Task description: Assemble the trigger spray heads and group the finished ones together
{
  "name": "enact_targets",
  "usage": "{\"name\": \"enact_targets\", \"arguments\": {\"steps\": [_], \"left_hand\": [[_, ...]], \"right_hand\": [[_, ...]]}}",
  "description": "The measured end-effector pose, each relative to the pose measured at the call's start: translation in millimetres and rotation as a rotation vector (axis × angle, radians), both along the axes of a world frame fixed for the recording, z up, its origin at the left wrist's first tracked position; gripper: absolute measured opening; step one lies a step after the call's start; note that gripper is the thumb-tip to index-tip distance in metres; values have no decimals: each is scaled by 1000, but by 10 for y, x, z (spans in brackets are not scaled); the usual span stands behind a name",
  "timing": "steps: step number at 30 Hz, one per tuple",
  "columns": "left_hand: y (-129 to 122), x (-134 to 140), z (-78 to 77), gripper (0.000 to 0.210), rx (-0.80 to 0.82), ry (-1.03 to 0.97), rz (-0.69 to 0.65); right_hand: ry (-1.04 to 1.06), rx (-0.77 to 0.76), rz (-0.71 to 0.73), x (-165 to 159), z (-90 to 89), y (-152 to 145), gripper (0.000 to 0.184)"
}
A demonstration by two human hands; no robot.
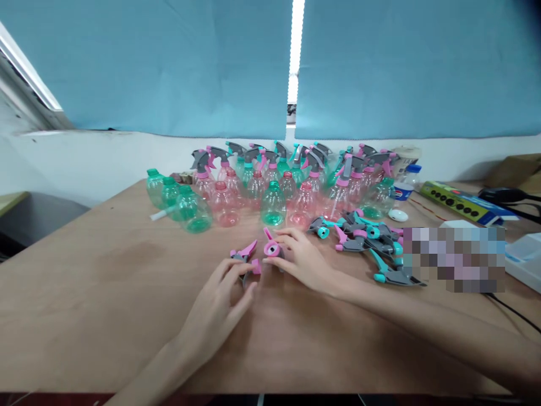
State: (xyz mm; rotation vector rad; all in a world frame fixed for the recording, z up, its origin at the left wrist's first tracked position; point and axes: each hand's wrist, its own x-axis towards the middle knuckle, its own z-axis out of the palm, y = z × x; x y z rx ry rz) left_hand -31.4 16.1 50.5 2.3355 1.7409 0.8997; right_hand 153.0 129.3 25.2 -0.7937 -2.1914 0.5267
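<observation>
Pink and grey plastic sat under both hands: a nearer-left spray head point(243, 257) at the left hand point(222, 287), and a second spray head point(273, 248) at the right hand point(303, 258), its round collar turned toward the camera. Both lay near the middle of the wooden table point(105, 327), just apart from each other and not joined to any bottle.

The left fingertips touched their head, with the thumb parted from them; whether they gripped it I could not tell. On the right, thumb and fingers were spread about the other head, and how firmly they pressed was likewise unclear.

Judging by the layout, the work looked well advanced but unfinished. Many fitted bottles point(203, 183), green and pink, stood toward the wall with heads on. Left to do, it seemed, were the open-necked ones: 3 green bottles point(190, 206) at the left end, 1 green bottle point(273, 206) at front centre, and several pink bottles point(224, 203) among the front rows. A pile of loose spray heads point(393, 276) lay to the right. Bottles overlapped too much for an exact count.
</observation>
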Motion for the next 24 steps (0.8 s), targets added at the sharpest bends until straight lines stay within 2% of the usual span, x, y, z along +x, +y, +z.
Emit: {"name": "enact_targets", "arguments": {"steps": [3, 6, 11, 16, 19, 24], "left_hand": [[-16, -82, 19, 18, 29, -6, 52], [-25, -121, 31, 17, 58, -6, 75], [53, -77, -10, 20, 87, 62, 42], [298, 28, -138, 42, 100, 319, -74], [450, 70, -202, 50, 54, 446, -117], [601, 52, -262, 50, -1, 452, -60]], "right_hand": [[-24, 19, 28, -142, 8, -54, 45], [-37, 45, 65, -105, 50, -159, 44], [-74, 79, 38, 211, 82, -212, 36], [-162, 63, -22, 544, -42, -124, 31], [-225, 126, -43, 706, -105, -47, 29], [-451, 326, -268, 913, -88, 246, 23]]}}
